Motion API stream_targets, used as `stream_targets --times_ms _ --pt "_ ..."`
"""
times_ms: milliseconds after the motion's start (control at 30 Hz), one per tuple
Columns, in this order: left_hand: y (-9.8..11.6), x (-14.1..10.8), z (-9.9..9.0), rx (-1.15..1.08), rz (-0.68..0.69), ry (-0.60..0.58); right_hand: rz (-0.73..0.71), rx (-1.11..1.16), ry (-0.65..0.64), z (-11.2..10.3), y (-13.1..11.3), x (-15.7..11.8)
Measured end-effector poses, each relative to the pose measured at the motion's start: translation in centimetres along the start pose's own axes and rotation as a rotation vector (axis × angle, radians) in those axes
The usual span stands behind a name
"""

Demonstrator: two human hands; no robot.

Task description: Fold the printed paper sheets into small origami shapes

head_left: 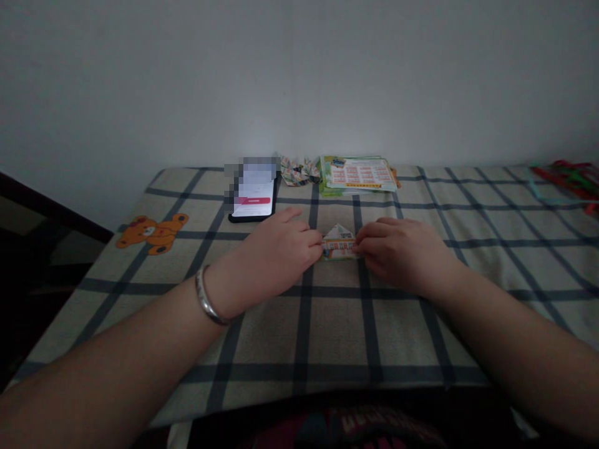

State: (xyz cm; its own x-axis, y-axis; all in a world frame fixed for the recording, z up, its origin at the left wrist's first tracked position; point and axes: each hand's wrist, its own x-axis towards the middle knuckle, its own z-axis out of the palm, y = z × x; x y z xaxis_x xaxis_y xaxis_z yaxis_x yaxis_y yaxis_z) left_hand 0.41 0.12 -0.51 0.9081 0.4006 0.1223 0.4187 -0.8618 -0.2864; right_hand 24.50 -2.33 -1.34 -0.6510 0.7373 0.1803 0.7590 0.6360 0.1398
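Observation:
A small folded piece of printed paper [339, 246] lies on the checked tablecloth, with a pointed white top and a band along its lower edge. My left hand [286, 252], with a silver bangle at the wrist, pinches its left end. At the right end, my right hand [402, 252] grips the paper between thumb and fingers. Both ends of the paper are hidden under my fingertips.
Behind my hands are a lit phone [255, 190], some folded paper pieces [299, 171] and a stack of printed sheets [360, 174]. An orange bear picture [152, 234] is at the left. Colourful strips [568, 181] lie far right, and a wall [299, 75] stands behind.

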Motion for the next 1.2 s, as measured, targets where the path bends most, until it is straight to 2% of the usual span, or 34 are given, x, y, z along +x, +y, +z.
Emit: stream_targets --times_ms 100,333,833,1000,1200 --pt "-0.4 -0.3 0.3 -0.024 0.024 0.025 0.032 0.023 -0.006 -0.3 0.3 -0.2" --pt "-0.7 -0.6 0.1 -0.035 0.002 -0.03 0.061 0.039 -0.045 -0.7 1.2 -0.8" --pt "-0.8 -0.7 0.7 -0.03 0.012 0.002 0.002 0.049 -0.04 -1.0 2.6 -1.7" --pt "-0.8 -0.7 0.8 -0.038 -0.008 0.066 0.134 0.004 -0.022 -0.6 2.5 -1.4" --pt "-0.7 -0.6 1.0 -0.062 -0.038 0.063 0.283 0.166 0.064 0.4 1.6 -0.2"
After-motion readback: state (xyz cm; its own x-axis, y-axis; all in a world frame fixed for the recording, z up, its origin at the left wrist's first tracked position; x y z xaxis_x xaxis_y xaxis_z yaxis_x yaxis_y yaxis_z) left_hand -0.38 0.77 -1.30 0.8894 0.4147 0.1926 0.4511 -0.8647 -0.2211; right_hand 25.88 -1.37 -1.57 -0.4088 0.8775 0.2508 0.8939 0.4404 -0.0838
